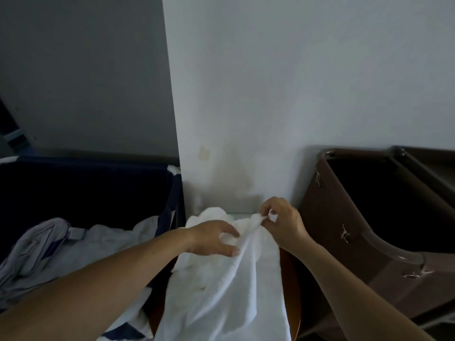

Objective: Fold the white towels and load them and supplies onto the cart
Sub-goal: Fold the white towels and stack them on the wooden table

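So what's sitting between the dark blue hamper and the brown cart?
Head view: the white towel, pinched by the right hand, the left hand touching it.

Narrow bay between the dark blue laundry bin (pixel 86 188), left, and the brown cart (pixel 364 242), right. The white wall (pixel 246 94) closes the far side just behind the white towel (pixel 221 296), which heaps over the round wooden top (pixel 294 313) and fills the bay. Grey striped linen (pixel 56 244) drapes over the bin's near rim. Passage lies open from above and from the near side; bin and cart both stand open-topped.
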